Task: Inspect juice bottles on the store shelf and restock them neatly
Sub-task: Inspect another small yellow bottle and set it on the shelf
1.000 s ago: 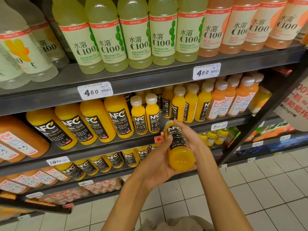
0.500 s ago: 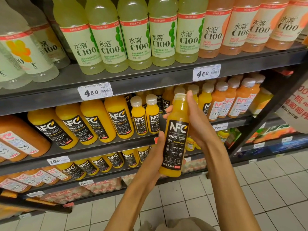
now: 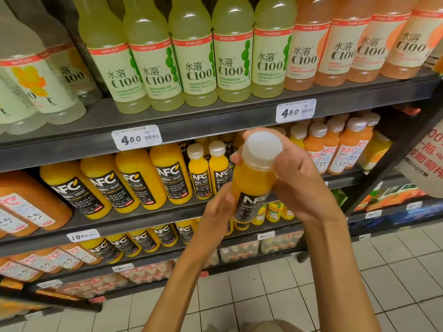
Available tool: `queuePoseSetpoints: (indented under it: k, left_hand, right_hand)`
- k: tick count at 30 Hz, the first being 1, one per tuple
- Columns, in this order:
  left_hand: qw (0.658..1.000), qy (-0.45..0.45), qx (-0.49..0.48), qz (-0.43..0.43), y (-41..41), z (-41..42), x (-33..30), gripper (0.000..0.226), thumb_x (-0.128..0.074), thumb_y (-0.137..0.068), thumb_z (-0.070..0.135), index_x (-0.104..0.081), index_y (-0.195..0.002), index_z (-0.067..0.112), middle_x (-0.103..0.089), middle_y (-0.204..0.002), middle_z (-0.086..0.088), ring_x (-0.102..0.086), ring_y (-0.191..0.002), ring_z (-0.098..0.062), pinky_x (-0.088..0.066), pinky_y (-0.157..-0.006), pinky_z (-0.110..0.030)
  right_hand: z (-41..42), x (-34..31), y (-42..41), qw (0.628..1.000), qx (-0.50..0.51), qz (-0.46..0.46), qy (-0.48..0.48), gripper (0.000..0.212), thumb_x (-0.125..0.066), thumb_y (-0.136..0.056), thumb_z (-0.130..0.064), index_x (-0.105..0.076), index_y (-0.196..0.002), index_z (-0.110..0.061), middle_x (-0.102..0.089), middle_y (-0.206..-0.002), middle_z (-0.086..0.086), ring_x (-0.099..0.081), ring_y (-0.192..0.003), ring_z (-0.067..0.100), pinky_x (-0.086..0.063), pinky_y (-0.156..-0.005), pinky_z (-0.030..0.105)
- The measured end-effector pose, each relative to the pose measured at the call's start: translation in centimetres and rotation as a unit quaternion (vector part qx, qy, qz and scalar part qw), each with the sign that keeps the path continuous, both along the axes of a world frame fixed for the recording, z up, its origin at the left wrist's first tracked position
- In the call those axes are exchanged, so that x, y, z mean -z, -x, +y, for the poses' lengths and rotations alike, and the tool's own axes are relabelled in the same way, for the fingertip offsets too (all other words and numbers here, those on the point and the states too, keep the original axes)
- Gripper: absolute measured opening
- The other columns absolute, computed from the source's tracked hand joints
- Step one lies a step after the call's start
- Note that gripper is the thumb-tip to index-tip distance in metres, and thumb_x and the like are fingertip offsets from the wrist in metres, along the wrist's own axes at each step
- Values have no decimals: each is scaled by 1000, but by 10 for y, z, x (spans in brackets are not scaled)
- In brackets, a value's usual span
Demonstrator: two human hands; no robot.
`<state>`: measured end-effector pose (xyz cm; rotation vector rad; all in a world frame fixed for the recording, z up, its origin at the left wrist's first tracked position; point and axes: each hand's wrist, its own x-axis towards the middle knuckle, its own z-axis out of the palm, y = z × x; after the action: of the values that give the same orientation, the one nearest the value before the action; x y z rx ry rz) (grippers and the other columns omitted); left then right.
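In the head view, a person holds a small NFC orange juice bottle [image 3: 251, 185] in front of the middle shelf [image 3: 143, 218], near the centre of the frame, tilted so its white cap [image 3: 261, 149] leans toward the camera at about 12 o'clock. The left hand [image 3: 217, 212] comes up from 6 o'clock and its grip wraps the lower body of the bottle beside the black label, fingers curled round the far side. The right hand [image 3: 297, 180] closes on the neck and shoulder from 3 o'clock, with fingertips showing just past the cap at its upper left. On the middle shelf behind, at 9 o'clock of the held bottle, stand large NFC bottles [image 3: 134, 180], and just beside them two small NFC bottles [image 3: 207, 173] with pale caps. At 2 o'clock a row of orange-pink bottles [image 3: 345, 149] stands on the same shelf. The top shelf [image 3: 215, 123] carries green C100 bottles [image 3: 191, 61] at 12 o'clock and peach C100 bottles [image 3: 345, 49] at 1 o'clock, with a price tag [image 3: 136, 139] reading 4.50 on its front edge. Pale floor tiles [image 3: 359, 295] fill the 5 o'clock corner.
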<state>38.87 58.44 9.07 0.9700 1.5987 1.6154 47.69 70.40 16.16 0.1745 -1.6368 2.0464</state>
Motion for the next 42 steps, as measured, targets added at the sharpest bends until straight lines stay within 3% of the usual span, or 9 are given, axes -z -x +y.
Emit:
queuePoseSetpoints:
  k: [6, 14, 16, 19, 24, 31, 36, 40, 42]
  left_hand:
    - [997, -73, 16, 21, -9, -4, -11, 45, -34, -74, 50, -45, -111, 27, -60, -100, 40, -53, -96, 22, -40, -76, 3]
    - [1000, -7, -5, 17, -20, -5, -6, 53, -18, -80, 54, -70, -83, 45, -64, -79, 39, -59, -82, 21, -42, -67, 2]
    - [1000, 25, 11, -7, -21, -6, 0, 50, -19, -77, 63, -67, -87, 56, -70, -89, 29, -63, -93, 11, -49, -79, -8]
    - [996, 68, -2, -49, -24, -4, 0, 67, -22, -72, 72, -63, -110, 34, -69, -113, 0, -62, -111, -17, -44, -102, -42]
    - [997, 65, -19, -26, -22, 2, -5, 51, -24, -73, 70, -63, -91, 42, -71, -87, 25, -66, -84, 7, -49, -66, -7]
    - [950, 11, 110, -293, -14, -6, 8, 69, -40, -82, 70, -69, -106, 13, -66, -90, -15, -63, -70, -23, -53, -64, -33]
    - [984, 119, -20, -131, -16, -2, 3, 60, -28, -85, 64, -66, -104, 22, -70, -105, -14, -68, -92, -25, -50, -93, -42]
    - [995, 92, -6, -36, -20, -2, 2, 52, -21, -82, 61, -55, -114, 38, -65, -110, 14, -63, -95, 7, -48, -71, -7]
    - [997, 60, -22, -50, -20, -1, 5, 54, -24, -79, 61, -56, -115, 36, -66, -108, 12, -64, -91, 7, -49, -71, -7]
  right_hand:
    - [3, -2, -9, 997, -41, 39, -59, 52, -72, -73, -52, -65, -111, -17, -64, -103, 7, -58, -99, 33, -44, -82, 53]
    - [-3, -6, -1, 999, -35, 36, -10, 54, -68, -78, -52, -55, -114, -14, -65, -90, 3, -64, -86, 25, -51, -74, 32]
    - [-5, -2, 2, 1000, -15, 16, 15, 54, -65, -80, -53, -54, -112, -11, -65, -83, 5, -64, -80, 24, -52, -68, 31]
    - [-6, 4, 7, 995, 78, -32, 55, 44, -63, -83, -51, -58, -105, -13, -63, -72, 1, -62, -71, 20, -51, -63, 28]
    - [-4, 8, 14, 970, 213, -109, 36, 39, -54, -85, -55, -61, -99, -19, -69, -79, -1, -65, -78, 17, -51, -69, 31]
    - [-1, 12, 13, 992, 62, -70, 82, 46, -56, -82, -52, -59, -110, -15, -71, -86, 5, -69, -84, 22, -56, -74, 34]
    - [-2, 16, 15, 986, 112, -81, 93, 36, -55, -89, -46, -54, -106, -13, -62, -71, 0, -62, -69, 18, -51, -57, 27]
    - [-2, 16, 17, 972, 204, -111, 24, 37, -55, -88, -49, -56, -107, -17, -67, -77, -2, -61, -72, 13, -51, -63, 26]
    - [-3, 17, 17, 973, 184, -128, 47, 43, -50, -87, -55, -57, -109, -18, -71, -85, -1, -64, -74, 10, -53, -64, 24]
